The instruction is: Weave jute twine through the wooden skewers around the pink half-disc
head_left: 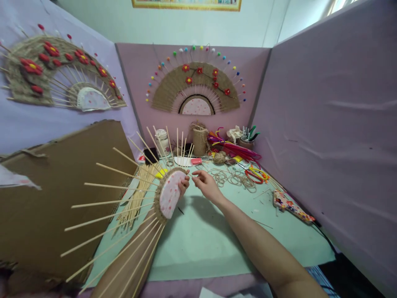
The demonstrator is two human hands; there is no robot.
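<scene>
My left hand [184,185] grips a half-made stick fan [170,194] by its half-round base, fingertips showing over the straight edge. The base is pale cloth with pink spots, rimmed with brown twine. Long thin bamboo sticks spread from the rim to the left and upward, some passing in front of my left forearm. My right hand [206,185] is just right of the base's upper corner, thumb and fingers drawn together in a pinch. What lies between those fingertips is too small to name. Most of my left hand is hidden behind the base.
Loose bamboo sticks [138,194] lie on the green table at left. Behind are a twine-wrapped can [199,140], a twine ball [219,157], tangled twine [238,179] and scissors [259,174]. A patterned glue gun [291,206] lies right. Finished fans [198,74] hang on the partitions.
</scene>
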